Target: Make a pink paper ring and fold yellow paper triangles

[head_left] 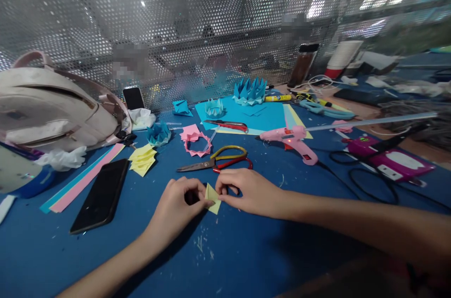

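While we pinch small yellow paper piece [213, 197] just below scissors [218, 163], left hand [178, 209] and right hand [246, 191] fingers closed on its edges. Step looks like folding. Next fold likely needs neat crease, steady grip. Phone [100, 196] far left of scissors on bench [246, 251].

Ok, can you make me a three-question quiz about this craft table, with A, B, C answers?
1. Where is the black phone?
A. left of the hands
B. on the pink glue gun
C. inside the bag

2. What colour is the small folded paper in the fingers?
A. red
B. yellow
C. green

3. How are the scissors lying?
A. held in the right hand
B. hanging on the mesh wall
C. flat on the table, untouched

Answers: 1 A, it lies on the blue table left of the left hand. 2 B, both the left and the right hand pinch pale yellow paper. 3 C, they rest just beyond the hands.
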Tool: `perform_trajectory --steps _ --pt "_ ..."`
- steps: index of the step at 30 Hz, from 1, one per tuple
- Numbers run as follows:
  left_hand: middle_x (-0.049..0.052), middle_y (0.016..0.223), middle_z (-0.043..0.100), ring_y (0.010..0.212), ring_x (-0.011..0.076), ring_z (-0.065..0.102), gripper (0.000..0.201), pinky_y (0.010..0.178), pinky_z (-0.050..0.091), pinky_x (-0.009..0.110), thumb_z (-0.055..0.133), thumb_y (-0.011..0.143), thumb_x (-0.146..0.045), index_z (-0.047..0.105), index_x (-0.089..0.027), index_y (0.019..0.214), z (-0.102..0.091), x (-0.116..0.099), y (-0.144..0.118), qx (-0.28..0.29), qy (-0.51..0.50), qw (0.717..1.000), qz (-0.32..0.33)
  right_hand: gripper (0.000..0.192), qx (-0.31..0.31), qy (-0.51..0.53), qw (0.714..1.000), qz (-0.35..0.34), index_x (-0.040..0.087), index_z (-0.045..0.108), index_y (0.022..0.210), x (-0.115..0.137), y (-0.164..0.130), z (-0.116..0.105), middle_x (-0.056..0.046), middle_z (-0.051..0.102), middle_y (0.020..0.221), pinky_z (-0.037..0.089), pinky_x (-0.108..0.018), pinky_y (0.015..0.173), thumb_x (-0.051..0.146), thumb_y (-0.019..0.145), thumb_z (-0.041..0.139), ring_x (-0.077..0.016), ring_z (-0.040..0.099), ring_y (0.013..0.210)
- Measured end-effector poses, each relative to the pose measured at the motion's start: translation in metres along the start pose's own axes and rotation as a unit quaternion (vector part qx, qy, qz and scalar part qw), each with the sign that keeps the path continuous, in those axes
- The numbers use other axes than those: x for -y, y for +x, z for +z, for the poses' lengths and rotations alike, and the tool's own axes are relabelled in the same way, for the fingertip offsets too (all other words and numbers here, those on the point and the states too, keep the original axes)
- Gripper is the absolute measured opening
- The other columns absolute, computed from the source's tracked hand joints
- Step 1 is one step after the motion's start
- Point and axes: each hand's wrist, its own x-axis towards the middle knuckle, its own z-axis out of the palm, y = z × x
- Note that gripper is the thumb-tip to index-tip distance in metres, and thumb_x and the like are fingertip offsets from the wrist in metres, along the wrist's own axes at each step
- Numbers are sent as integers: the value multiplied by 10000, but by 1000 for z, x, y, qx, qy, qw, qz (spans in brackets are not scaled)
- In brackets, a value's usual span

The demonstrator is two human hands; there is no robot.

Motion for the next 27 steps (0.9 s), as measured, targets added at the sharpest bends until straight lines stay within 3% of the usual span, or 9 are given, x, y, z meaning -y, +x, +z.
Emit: perform_trajectory --steps 5,12,17,20,23,27 --pt "-21 736 707 764 205 584 124 785 311 321 728 800 -230 677 -227 687 -5 5 -5 -1 77 996 43 93 -1 -39 999 -24 170 620 826 -1 -1 1 21 626 811 370 -224 631 79 831 640 -115 576 742" --pt "-38 845 692 824 191 568 124 753 270 324 653 883 -175 684 -241 783 -7 6 -14 -3 136 983 123 80 1 -92 991 -101 189 687 859 -7 -2 -2 11 644 855 401 -231 683 114 866 661 -129 592 818" --pt "-11 839 671 758 188 488 174 678 239 331 567 971 -140 665 -202 841 -6 8 -20 -38 253 922 290 139 46 -265 927 -260 182 694 920 -9 0 -15 -22 642 890 353 -289 627 206 966 565 -166 520 804" --pt "34 890 671 776 208 456 265 689 248 353 450 1034 -164 656 -164 867 -8 9 -24 -36 323 883 340 156 77 -317 893 -309 174 694 957 -6 2 -23 -35 624 882 313 -318 594 205 967 542 -184 468 768" --pt "74 991 662 844 233 463 345 730 271 367 331 1060 -166 674 -148 1024 -11 10 -29 -10 346 868 356 166 81 -319 886 -326 167 694 957 -4 3 -23 -42 609 847 312 -327 610 244 965 547 -193 464 775" --pt "100 1067 631 892 250 465 364 766 282 374 313 1028 -110 651 -133 1160 -16 14 -34 16 349 867 355 257 75 -292 893 -333 160 684 1124 -5 3 -18 -38 616 870 318 -330 620 324 965 567 -198 484 791"
